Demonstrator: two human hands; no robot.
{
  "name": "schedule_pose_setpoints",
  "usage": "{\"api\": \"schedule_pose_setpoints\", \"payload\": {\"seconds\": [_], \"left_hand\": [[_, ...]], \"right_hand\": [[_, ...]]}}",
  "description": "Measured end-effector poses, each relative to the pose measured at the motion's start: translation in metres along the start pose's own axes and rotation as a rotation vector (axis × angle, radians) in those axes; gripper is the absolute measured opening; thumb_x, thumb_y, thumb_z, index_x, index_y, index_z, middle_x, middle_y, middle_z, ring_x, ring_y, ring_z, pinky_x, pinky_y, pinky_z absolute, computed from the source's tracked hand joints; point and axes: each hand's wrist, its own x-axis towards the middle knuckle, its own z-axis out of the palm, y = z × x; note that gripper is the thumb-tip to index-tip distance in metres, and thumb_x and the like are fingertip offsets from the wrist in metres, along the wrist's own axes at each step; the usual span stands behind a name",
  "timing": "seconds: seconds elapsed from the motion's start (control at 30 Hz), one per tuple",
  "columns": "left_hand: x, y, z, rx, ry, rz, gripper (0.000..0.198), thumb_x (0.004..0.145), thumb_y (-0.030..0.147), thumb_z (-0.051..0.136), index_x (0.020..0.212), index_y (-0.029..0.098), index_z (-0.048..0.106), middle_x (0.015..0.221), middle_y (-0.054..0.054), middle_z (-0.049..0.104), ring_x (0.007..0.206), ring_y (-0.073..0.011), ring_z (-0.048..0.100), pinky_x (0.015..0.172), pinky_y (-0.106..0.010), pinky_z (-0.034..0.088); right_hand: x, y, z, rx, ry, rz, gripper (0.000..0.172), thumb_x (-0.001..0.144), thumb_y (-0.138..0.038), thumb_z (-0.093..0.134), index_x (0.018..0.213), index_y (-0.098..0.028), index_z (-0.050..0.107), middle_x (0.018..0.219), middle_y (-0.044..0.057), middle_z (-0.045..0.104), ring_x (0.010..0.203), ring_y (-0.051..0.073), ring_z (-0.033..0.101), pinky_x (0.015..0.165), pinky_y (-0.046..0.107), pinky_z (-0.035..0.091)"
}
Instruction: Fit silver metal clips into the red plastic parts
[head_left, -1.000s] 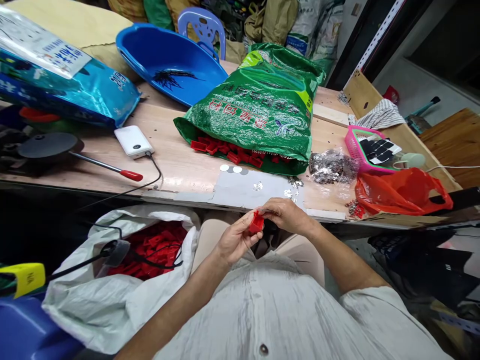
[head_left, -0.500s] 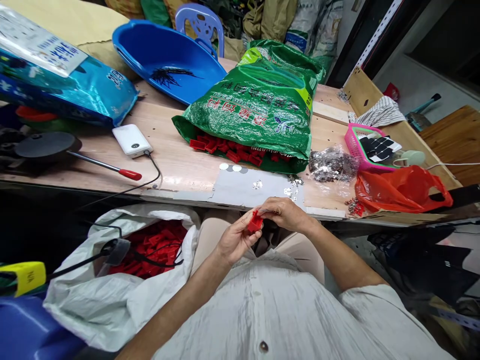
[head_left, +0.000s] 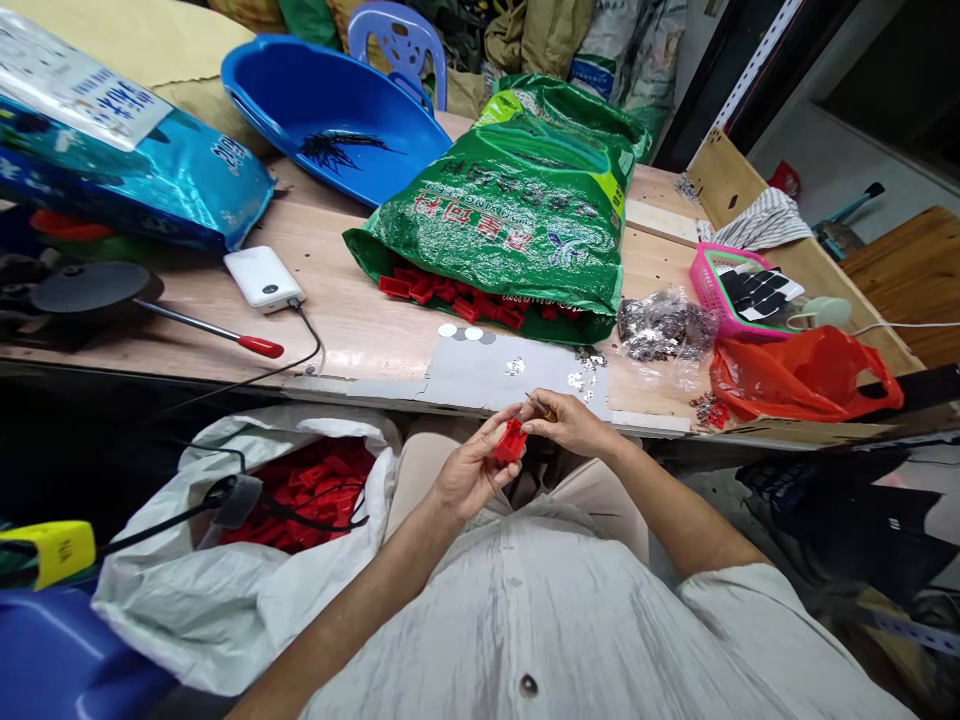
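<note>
My left hand [head_left: 474, 468] is closed round a small red plastic piece [head_left: 510, 440], held over my lap just off the table's front edge. Beside it, my right hand [head_left: 571, 424] is closed on a thin tool with a yellowish-brown handle [head_left: 546, 408]; a slim end points up and left, and its exact kind is unclear. The right fingertips come up to the red piece. Ahead on the table, small silvery metal parts [head_left: 514, 367] lie on a grey sheet [head_left: 480, 385]. More such red pieces [head_left: 450, 293] fill the mouth of a green sack [head_left: 510, 190].
Left of my legs, a white sack [head_left: 187, 610] holds many red pieces. A plastic bag of metal parts [head_left: 664, 328], a pink basket [head_left: 709, 290] and a red bag [head_left: 810, 380] stand right. A white power bank [head_left: 262, 278], a red-tipped lever [head_left: 259, 347] and a blue basin [head_left: 259, 110] are left.
My right hand has turned slightly, and the thin tool now shows between its fingers. The red piece stays in my left hand, nearly in the same place.
</note>
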Motion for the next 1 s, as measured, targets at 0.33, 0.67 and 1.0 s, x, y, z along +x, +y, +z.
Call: {"api": "schedule_pose_setpoints", "payload": {"seconds": [0.33,0.67,1.0], "left_hand": [[0.009,-0.004,-0.008,0.124,-0.052,0.016,0.043,0.081,0.024,0.070,0.122,0.021,0.061,0.090,-0.005,0.066,0.056,-0.0082,0.056,0.042,-0.016,0.043],[0.006,0.010,0.000,0.559,0.179,0.536,0.038,0.060,0.003,0.080,0.093,0.021,0.074,0.112,-0.007,0.068,0.125,-0.0249,0.052,0.092,-0.024,0.049],[0.015,0.015,-0.022,0.403,0.183,0.563,0.030,0.072,0.025,0.079,0.099,0.016,0.069,0.097,-0.006,0.071,0.086,-0.0164,0.067,0.082,-0.027,0.053]], "right_hand": [[0.000,0.012,0.005,0.062,-0.041,0.053,0.019,0.080,-0.032,0.064,0.079,-0.020,0.050,0.074,-0.005,0.050,0.068,0.011,0.043,0.063,0.023,0.036],[0.013,0.023,0.021,0.200,0.195,0.156,0.029,0.077,-0.044,0.067,0.079,-0.020,0.050,0.069,-0.006,0.049,0.060,0.010,0.042,0.056,0.021,0.035],[0.054,0.015,-0.005,-0.496,0.267,0.136,0.011,0.088,-0.019,0.057,0.096,-0.021,0.065,0.095,0.004,0.068,0.087,0.019,0.060,0.080,0.030,0.042]]}}
